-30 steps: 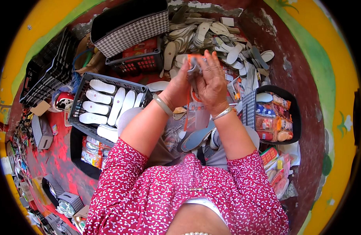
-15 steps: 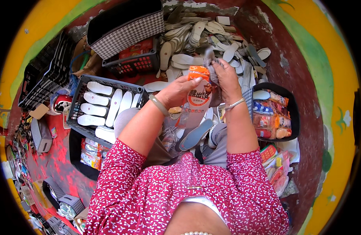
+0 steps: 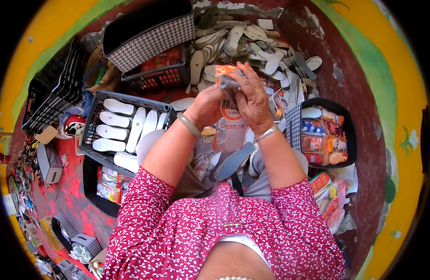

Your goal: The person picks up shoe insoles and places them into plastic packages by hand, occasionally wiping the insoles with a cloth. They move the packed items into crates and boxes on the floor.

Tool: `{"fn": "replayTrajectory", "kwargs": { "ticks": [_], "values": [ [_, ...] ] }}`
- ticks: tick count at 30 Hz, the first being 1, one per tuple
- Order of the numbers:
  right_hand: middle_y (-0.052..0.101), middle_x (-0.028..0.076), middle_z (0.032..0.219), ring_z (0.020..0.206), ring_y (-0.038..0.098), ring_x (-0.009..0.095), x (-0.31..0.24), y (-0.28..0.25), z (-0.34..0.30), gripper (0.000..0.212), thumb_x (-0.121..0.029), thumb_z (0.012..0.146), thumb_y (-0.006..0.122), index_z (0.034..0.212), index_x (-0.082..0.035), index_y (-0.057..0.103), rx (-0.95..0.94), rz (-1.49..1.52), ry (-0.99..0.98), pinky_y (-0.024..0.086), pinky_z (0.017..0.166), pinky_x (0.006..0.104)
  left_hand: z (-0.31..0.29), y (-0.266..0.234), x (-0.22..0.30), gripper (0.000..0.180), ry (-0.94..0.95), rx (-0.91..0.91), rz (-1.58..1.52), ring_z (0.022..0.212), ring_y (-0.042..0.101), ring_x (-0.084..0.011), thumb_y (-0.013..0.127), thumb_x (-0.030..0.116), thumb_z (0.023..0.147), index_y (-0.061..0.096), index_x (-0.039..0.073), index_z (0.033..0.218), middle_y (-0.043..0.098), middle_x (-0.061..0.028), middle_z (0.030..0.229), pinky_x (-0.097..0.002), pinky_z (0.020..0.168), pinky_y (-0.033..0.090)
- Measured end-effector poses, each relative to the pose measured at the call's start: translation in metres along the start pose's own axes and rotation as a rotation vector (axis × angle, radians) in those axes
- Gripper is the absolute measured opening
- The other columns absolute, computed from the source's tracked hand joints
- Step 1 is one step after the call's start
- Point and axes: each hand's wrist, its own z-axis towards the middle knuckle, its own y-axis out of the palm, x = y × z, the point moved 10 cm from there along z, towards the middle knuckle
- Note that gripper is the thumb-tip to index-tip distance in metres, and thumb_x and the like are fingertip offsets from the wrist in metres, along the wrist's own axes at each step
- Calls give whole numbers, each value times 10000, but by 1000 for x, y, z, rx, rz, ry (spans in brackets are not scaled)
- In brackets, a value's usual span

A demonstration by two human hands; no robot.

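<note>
A clear plastic bag (image 3: 230, 132) with an orange top hangs between my hands in front of my lap. My left hand (image 3: 206, 106) is closed on the bag's upper left edge. My right hand (image 3: 255, 100), fingers bent, grips a folded grey fuzzy piece (image 3: 228, 84) against the bag's orange top. Whether the grey end is inside the opening is hidden by my fingers. Below the bag, a blue-grey insole (image 3: 234, 161) lies on my lap.
A black crate (image 3: 90, 140) of white insoles stands left, a checked box (image 3: 294, 128) of packed goods right. Loose insoles (image 3: 236, 37) are heaped ahead by the wall. Another checked bin (image 3: 152, 44) rests on a crate at the back left. Packets (image 3: 329, 198) lie near my right elbow.
My right hand has moved left and brought the grey fuzzy piece over to the bag's top. My left hand has stayed nearly in place, still holding the bag.
</note>
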Motion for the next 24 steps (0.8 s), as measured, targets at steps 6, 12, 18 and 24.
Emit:
{"fn": "replayTrajectory", "kwargs": {
  "ticks": [6, 12, 18, 24],
  "values": [
    [642, 89, 993, 905, 600, 170, 100, 7, -23, 240, -82, 889, 523, 1121, -79, 585, 141, 441, 692, 477, 779, 297, -6, 8, -9, 402, -106, -56, 86, 1009, 573, -238, 507, 205, 894, 428, -17, 1221, 558, -145, 1105, -390, 891, 460],
    [578, 106, 1150, 1060, 557, 252, 35, -36, 10, 257, -97, 842, 570, 1096, -91, 608, 152, 314, 175, 453, 867, 336, 2, 2, -6, 379, 2, 12, 249, 1047, 550, -215, 490, 145, 916, 415, 54, 1276, 531, -89, 1174, -368, 913, 443],
    [565, 127, 1152, 1123, 499, 334, 21, 8, 2, 233, -110, 788, 609, 1018, -82, 627, 18, 117, 104, 396, 951, 391, 7, 5, -15, 253, 141, -124, 1027, 939, 475, -107, 454, 127, 930, 477, 31, 1164, 551, -54, 1009, -275, 802, 431],
    [623, 40, 936, 757, 553, 56, 150, 6, -50, 250, -158, 933, 481, 1116, -5, 555, 185, 578, 978, 464, 670, 223, 0, -2, -6, 298, -14, 120, 435, 991, 552, -178, 447, 166, 940, 476, 21, 1199, 566, -73, 1091, -333, 883, 451]
  ]
}}
